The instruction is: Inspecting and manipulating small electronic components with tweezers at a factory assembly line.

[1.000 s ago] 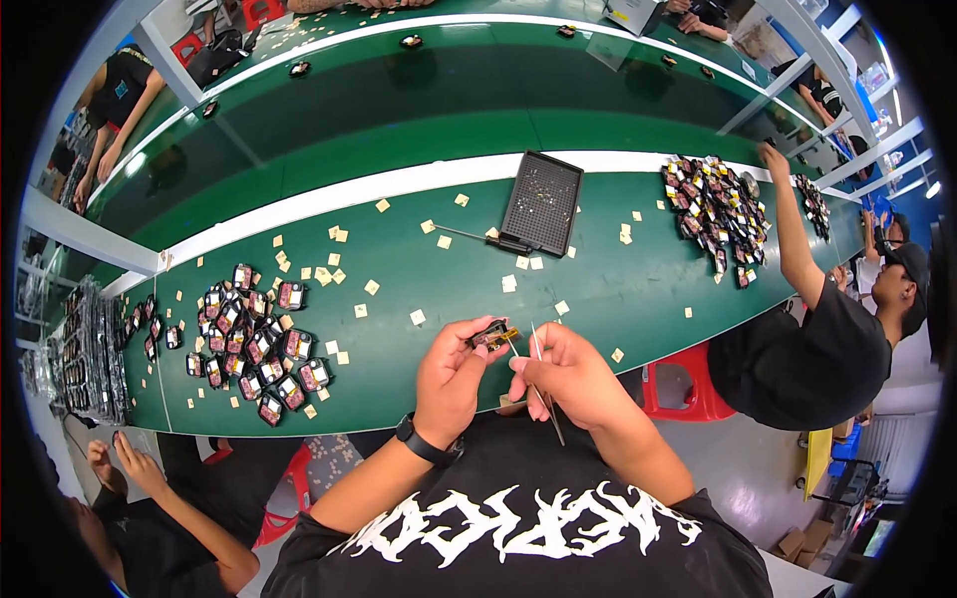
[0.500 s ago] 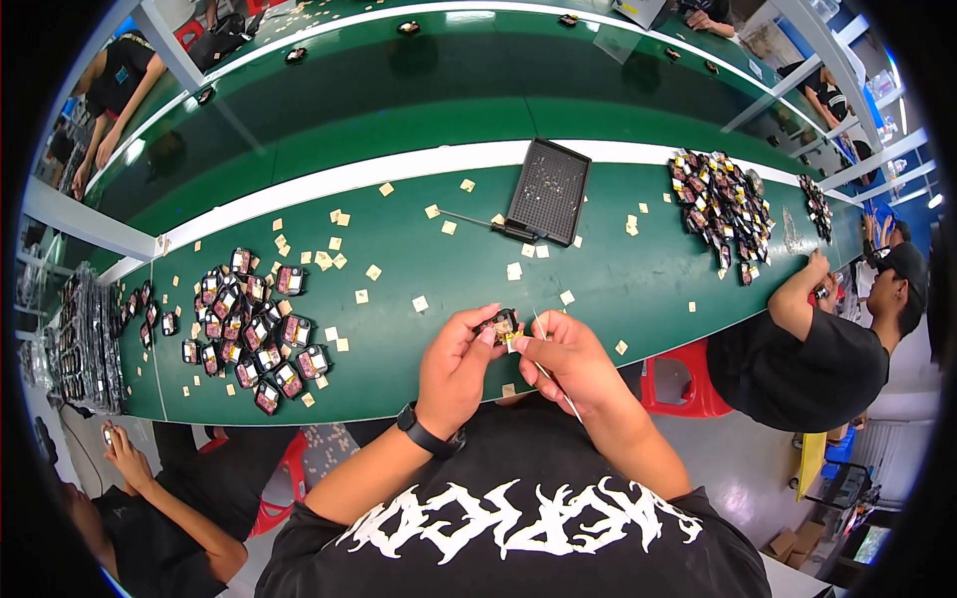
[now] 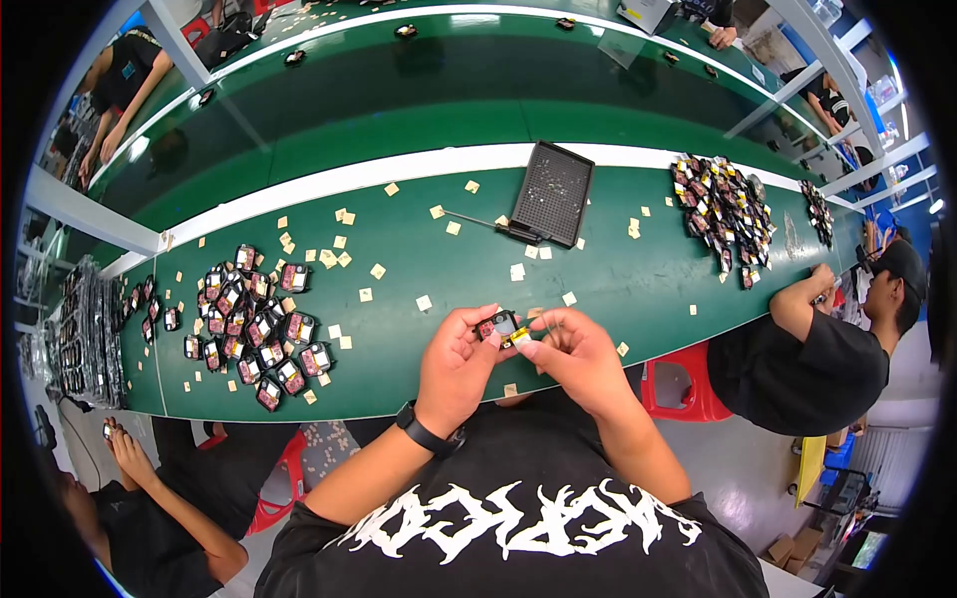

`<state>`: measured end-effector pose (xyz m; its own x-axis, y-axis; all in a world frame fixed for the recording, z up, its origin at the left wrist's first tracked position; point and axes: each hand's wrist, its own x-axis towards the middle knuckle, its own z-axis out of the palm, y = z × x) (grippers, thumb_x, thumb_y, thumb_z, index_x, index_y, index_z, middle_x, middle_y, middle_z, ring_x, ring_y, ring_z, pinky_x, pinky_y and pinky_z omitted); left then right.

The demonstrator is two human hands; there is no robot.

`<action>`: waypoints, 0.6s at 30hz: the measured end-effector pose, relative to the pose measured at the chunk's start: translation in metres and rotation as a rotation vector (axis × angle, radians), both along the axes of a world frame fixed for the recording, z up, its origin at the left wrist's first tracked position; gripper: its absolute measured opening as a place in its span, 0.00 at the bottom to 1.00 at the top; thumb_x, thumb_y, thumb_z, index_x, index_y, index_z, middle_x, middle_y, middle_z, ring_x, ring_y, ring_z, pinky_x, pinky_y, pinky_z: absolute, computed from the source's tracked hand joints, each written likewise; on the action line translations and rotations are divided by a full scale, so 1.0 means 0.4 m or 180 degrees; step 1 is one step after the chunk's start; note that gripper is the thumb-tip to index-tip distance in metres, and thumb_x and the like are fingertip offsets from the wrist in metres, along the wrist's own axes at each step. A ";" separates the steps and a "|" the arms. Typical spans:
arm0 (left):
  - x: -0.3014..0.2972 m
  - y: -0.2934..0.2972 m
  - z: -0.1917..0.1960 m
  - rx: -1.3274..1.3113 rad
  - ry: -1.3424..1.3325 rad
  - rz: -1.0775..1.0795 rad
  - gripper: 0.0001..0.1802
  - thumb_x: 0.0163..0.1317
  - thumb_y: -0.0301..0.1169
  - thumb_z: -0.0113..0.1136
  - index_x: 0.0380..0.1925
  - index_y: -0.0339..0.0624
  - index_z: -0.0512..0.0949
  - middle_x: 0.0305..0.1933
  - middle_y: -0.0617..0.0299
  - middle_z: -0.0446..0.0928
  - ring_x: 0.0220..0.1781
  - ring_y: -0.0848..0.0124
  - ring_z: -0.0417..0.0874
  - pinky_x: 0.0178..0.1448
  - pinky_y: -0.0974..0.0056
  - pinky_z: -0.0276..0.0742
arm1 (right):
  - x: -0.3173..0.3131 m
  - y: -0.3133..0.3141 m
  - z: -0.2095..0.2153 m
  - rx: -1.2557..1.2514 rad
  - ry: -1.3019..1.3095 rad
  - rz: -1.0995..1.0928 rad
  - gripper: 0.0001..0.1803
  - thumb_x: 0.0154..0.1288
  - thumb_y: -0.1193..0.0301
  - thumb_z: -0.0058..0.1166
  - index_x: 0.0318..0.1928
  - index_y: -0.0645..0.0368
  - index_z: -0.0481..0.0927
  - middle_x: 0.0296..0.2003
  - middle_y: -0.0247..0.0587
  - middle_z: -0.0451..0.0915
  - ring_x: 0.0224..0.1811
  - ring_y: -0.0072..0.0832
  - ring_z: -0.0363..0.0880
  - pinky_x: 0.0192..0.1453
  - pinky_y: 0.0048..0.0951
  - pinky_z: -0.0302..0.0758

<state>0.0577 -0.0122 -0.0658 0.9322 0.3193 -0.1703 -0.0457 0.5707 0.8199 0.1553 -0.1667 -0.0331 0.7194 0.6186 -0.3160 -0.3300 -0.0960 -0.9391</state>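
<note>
Above the near table edge, my left hand (image 3: 457,361) is closed around a small black-framed electronic module (image 3: 495,326) with a pinkish-red and grey face. My right hand (image 3: 581,357) meets its right side, thumb and fingers pinched at a small yellow-and-white tab (image 3: 519,337). Whether that tab is fixed to the module cannot be made out. A small cream square (image 3: 535,313) shows by the right fingertips. To the left lies a heap of similar black modules (image 3: 239,317) with pinkish labels.
Cream paper squares (image 3: 378,271) are scattered over the green table (image 3: 449,384). A black perforated tray (image 3: 554,194) lies beyond my hands, a screwdriver-like rod (image 3: 469,218) beside it. More modules (image 3: 720,207) are heaped at right. Co-workers sit either side, one on a red stool (image 3: 678,387).
The thin pale stick in my right hand no longer shows. My right fingers have shifted on the module's right edge, and more of its pinkish-red and grey face is visible.
</note>
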 end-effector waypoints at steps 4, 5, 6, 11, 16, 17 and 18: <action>-0.003 -0.009 -0.011 0.0173 -0.0123 0.0031 0.17 0.75 0.17 0.50 0.62 0.33 0.68 0.61 0.45 0.78 0.63 0.62 0.82 0.67 0.56 0.84 | -0.001 0.005 -0.005 -0.0239 -0.0111 0.0008 0.06 0.72 0.75 0.63 0.45 0.65 0.81 0.30 0.31 0.84 0.29 0.11 0.76 0.33 0.17 0.71; -0.003 -0.010 -0.013 0.0241 -0.0132 0.0044 0.17 0.75 0.17 0.50 0.62 0.33 0.68 0.60 0.45 0.78 0.63 0.62 0.82 0.67 0.56 0.84 | 0.001 0.006 0.001 -0.0238 -0.0108 0.0016 0.06 0.72 0.75 0.63 0.45 0.65 0.81 0.30 0.31 0.84 0.29 0.11 0.76 0.33 0.17 0.71; -0.002 -0.012 -0.015 0.0242 -0.0129 0.0053 0.17 0.75 0.17 0.50 0.62 0.33 0.68 0.60 0.45 0.78 0.63 0.62 0.82 0.67 0.56 0.84 | 0.004 0.005 0.012 -0.0279 -0.0072 0.0042 0.06 0.72 0.76 0.63 0.43 0.65 0.81 0.31 0.32 0.84 0.30 0.11 0.77 0.34 0.17 0.72; -0.004 -0.016 -0.021 0.0332 -0.0168 0.0029 0.16 0.75 0.16 0.50 0.60 0.33 0.68 0.60 0.46 0.78 0.62 0.63 0.83 0.66 0.56 0.84 | -0.002 0.014 0.016 -0.0113 -0.0056 -0.0051 0.05 0.73 0.76 0.62 0.43 0.66 0.81 0.32 0.33 0.85 0.32 0.12 0.79 0.37 0.18 0.75; -0.005 -0.022 -0.013 0.0188 -0.0225 0.0090 0.17 0.74 0.15 0.52 0.61 0.31 0.69 0.57 0.50 0.78 0.59 0.68 0.82 0.64 0.60 0.84 | -0.021 0.020 -0.006 0.0256 -0.0088 -0.0385 0.07 0.73 0.77 0.60 0.48 0.67 0.80 0.36 0.36 0.85 0.32 0.13 0.79 0.38 0.18 0.75; -0.006 -0.022 -0.011 0.0127 -0.0226 0.0126 0.17 0.74 0.15 0.53 0.60 0.30 0.69 0.55 0.54 0.78 0.57 0.71 0.82 0.63 0.63 0.84 | -0.019 0.016 0.001 0.0250 -0.0087 -0.0380 0.07 0.73 0.77 0.60 0.48 0.67 0.80 0.36 0.36 0.85 0.32 0.13 0.79 0.38 0.18 0.75; -0.008 -0.021 -0.012 0.0121 -0.0223 0.0129 0.17 0.74 0.15 0.53 0.60 0.30 0.69 0.55 0.54 0.78 0.57 0.71 0.82 0.63 0.63 0.84 | -0.014 0.007 0.016 0.0274 -0.0087 -0.0167 0.08 0.72 0.78 0.61 0.49 0.66 0.81 0.36 0.36 0.85 0.32 0.12 0.78 0.36 0.19 0.75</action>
